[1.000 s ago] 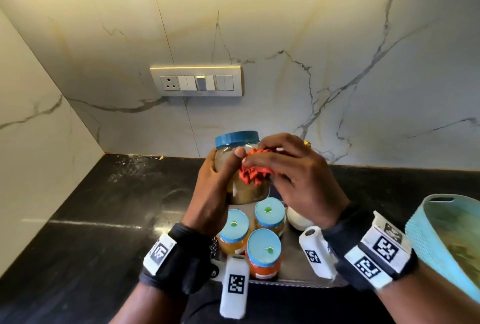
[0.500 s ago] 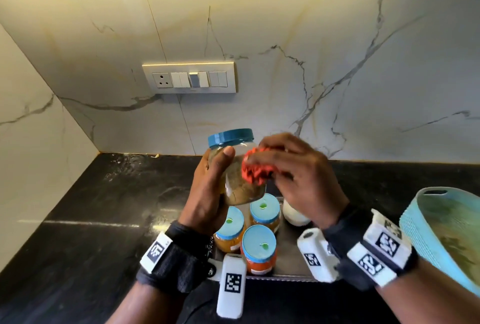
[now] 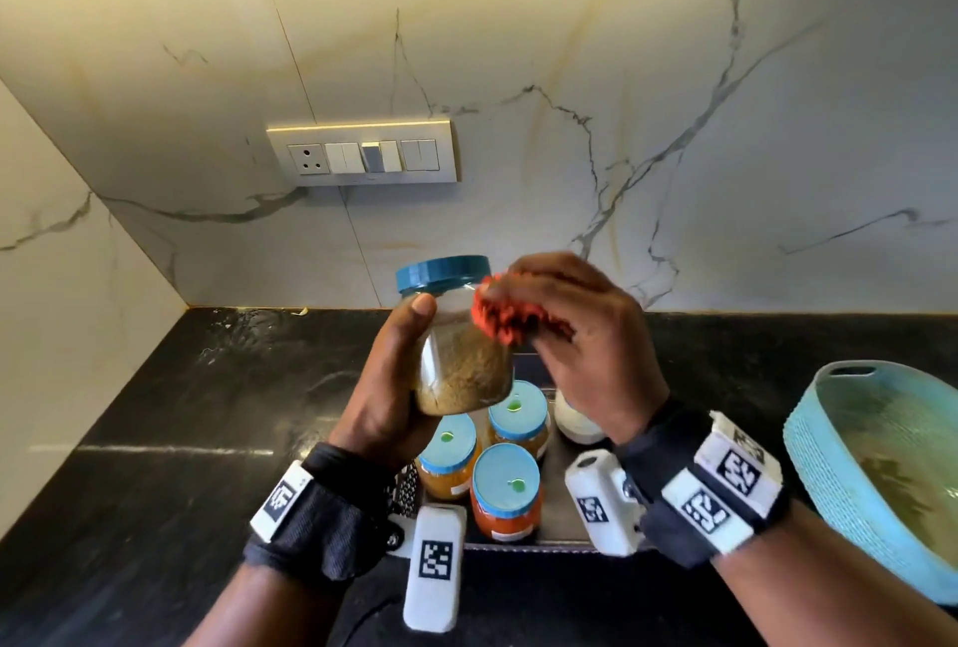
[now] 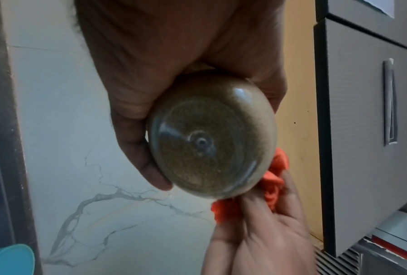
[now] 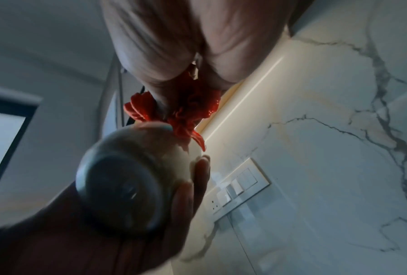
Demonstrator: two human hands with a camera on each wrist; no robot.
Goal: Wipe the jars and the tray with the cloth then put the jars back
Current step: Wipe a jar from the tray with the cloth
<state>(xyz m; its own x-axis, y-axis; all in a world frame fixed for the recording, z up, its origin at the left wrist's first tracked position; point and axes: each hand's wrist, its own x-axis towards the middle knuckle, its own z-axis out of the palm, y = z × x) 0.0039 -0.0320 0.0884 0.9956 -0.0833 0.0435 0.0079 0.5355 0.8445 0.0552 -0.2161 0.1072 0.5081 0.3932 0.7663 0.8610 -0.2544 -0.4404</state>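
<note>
A clear jar of brown powder (image 3: 459, 361) with a blue lid (image 3: 443, 273) is held in the air, tilted, by my left hand (image 3: 386, 387), whose thumb lies along its front. My right hand (image 3: 565, 330) grips a bunched red cloth (image 3: 500, 317) and presses it to the jar's upper right side. The left wrist view shows the jar's round base (image 4: 209, 141) with the cloth (image 4: 271, 186) beside it. The right wrist view shows the jar base (image 5: 122, 189) below the cloth (image 5: 186, 113). Below the hands, three small blue-lidded jars (image 3: 505, 488) stand on a dark tray (image 3: 554, 527).
A white round object (image 3: 575, 421) sits on the tray behind my right wrist. A light blue woven basket (image 3: 876, 486) stands at the right edge. The black countertop (image 3: 181, 439) runs left to the marble walls. A switch plate (image 3: 363, 156) is on the back wall.
The jar has tilted more, lid leaning left, and the cloth has slid from the jar's middle up toward its shoulder under the lid.
</note>
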